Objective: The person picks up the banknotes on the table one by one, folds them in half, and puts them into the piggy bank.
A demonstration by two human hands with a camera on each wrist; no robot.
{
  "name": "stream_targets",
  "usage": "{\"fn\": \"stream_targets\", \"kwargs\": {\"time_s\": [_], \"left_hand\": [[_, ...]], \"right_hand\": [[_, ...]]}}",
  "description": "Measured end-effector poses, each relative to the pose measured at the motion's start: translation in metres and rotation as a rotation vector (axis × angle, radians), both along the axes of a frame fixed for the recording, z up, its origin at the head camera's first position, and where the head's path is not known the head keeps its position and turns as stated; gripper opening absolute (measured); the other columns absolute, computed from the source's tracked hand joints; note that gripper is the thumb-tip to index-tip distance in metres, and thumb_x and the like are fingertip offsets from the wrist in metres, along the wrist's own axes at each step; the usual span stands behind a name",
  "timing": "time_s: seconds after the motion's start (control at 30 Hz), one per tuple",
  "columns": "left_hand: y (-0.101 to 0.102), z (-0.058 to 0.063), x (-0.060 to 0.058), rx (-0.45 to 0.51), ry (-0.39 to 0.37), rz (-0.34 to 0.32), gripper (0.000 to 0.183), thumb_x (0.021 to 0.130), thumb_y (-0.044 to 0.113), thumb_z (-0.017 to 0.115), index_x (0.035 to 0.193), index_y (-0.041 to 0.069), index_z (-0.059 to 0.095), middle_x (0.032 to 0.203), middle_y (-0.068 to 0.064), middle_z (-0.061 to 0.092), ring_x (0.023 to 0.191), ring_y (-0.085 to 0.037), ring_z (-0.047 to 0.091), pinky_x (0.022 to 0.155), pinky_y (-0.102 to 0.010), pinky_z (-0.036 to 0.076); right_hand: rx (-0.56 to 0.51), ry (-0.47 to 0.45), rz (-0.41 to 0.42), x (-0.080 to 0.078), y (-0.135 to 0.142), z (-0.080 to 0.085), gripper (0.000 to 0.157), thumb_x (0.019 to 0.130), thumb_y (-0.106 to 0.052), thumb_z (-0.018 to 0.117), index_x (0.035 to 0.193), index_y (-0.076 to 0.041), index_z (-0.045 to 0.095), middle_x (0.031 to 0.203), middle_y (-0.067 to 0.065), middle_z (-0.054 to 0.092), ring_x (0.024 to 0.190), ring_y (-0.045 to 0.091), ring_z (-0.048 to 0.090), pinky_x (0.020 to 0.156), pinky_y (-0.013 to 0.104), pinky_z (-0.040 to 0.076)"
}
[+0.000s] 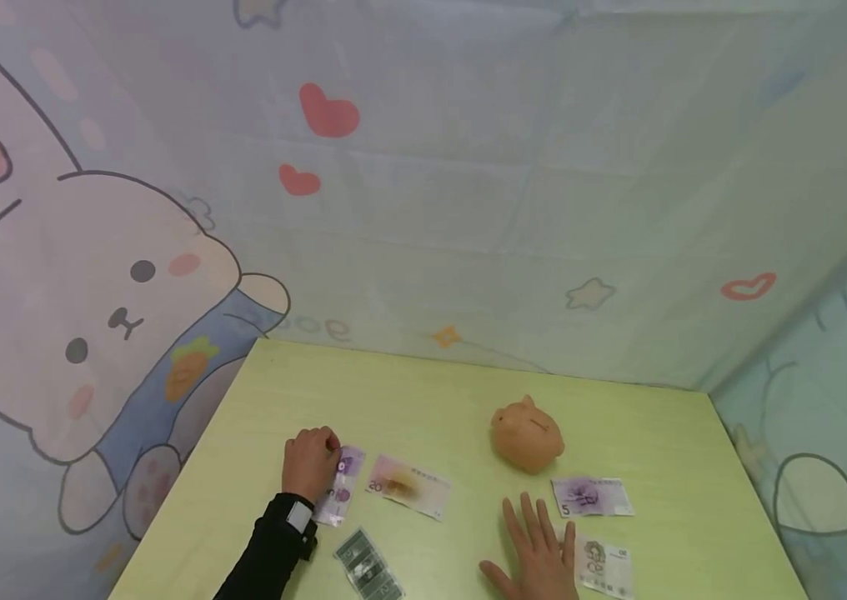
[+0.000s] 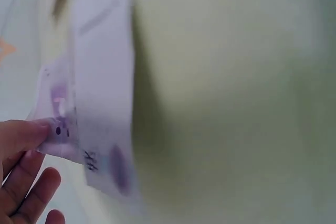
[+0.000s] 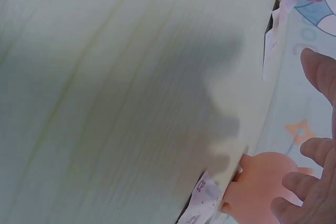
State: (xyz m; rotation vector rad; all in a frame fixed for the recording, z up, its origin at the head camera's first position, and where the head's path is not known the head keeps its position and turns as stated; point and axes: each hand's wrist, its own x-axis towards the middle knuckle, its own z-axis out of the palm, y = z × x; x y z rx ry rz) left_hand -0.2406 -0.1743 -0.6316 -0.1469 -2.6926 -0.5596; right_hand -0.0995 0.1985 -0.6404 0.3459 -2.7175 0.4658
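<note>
My left hand (image 1: 311, 462) pinches a purple banknote (image 1: 341, 492) between thumb and fingers at the table's left side. Up close in the left wrist view, the thumb lies on the purple printed part (image 2: 60, 100), and a paler stretch of paper (image 2: 105, 87) stands up from the table beside it. Fingers spread and straight, my right hand (image 1: 539, 554) is over the table's front, holding nothing. It overlaps the left end of a pale banknote (image 1: 603, 567). Just beyond lies a purple 5 banknote (image 1: 592, 497). An orange piggy bank (image 1: 527, 435) sits farther back.
A brownish 20 banknote (image 1: 408, 487) lies right of the left hand, and a dark green banknote (image 1: 368, 567) lies nearer the front. The yellow table (image 1: 393, 392) ends at a printed cloth backdrop (image 1: 431, 208) behind and at the right.
</note>
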Motion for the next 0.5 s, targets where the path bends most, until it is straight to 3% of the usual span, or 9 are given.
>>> {"fn": "stream_targets", "kwargs": {"time_s": [0.07,0.23,0.5], "left_hand": [[0.0,0.011,0.001,0.011,0.011,-0.02,0.021,0.077,0.018,0.079,0.076,0.021,0.058,0.069,0.012,0.049,0.07,-0.014,0.046,0.071,-0.04,0.036],[0.004,0.052,0.005,0.007,0.047,-0.108,0.022,0.075,0.014,0.08,0.079,0.021,0.059,0.074,0.01,0.054,0.074,-0.013,0.047,0.076,-0.04,0.036],[0.021,0.106,0.009,-0.067,0.127,-0.251,0.021,0.078,0.015,0.078,0.081,0.023,0.058,0.078,0.009,0.056,0.08,-0.014,0.049,0.08,-0.04,0.036]], "right_hand": [[0.005,-0.005,0.005,-0.001,0.0,0.001,0.088,0.074,-0.062,0.067,0.144,-0.024,0.03,0.147,0.008,0.025,0.135,0.032,0.016,0.097,0.066,0.007],[-0.001,0.023,0.036,-0.008,-0.002,0.009,0.088,0.075,-0.061,0.067,0.144,-0.022,0.029,0.148,0.008,0.023,0.135,0.033,0.016,0.099,0.064,-0.002],[0.007,0.042,0.099,-0.02,-0.007,0.042,0.085,0.081,-0.062,0.06,0.146,-0.02,0.025,0.15,0.005,0.016,0.135,0.033,0.016,0.1,0.061,-0.005]]}}
